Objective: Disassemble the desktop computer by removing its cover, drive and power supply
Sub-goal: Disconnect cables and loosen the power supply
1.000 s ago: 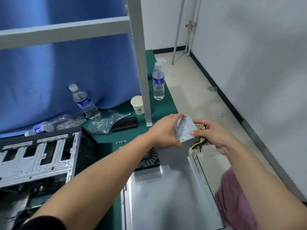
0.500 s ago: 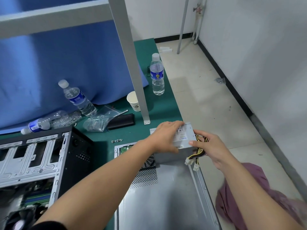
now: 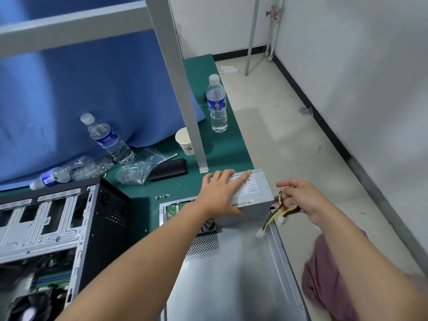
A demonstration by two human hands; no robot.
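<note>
The power supply (image 3: 252,193), a grey metal box with a label on its top face, is positioned at the far end of the removed side cover (image 3: 231,274), near the right edge of the green table (image 3: 229,144). The left hand (image 3: 221,193) is laid on the top of the unit with the fingers extended almost straight across the label and the thumb set against the near face. The right hand (image 3: 301,198) is held just to the right of the unit; its fingers are curled around the yellow and black cable bundle (image 3: 275,216), which emerges from the right side of the box and ends in white connectors hanging over the cover.

A drive (image 3: 176,208) with an exposed green circuit board is seen beside the cover, partly hidden by the left forearm. A row of small screws (image 3: 162,196) is placed on the table just beyond it. The opened computer case (image 3: 58,228) is located at the left.

Farther back, two upright water bottles (image 3: 216,105), a crushed bottle (image 3: 53,176), a paper cup (image 3: 184,141), a clear plastic bag (image 3: 136,167) and a black pouch (image 3: 168,169) are found on the table. A grey frame post (image 3: 183,89) is mounted near the cup.
</note>
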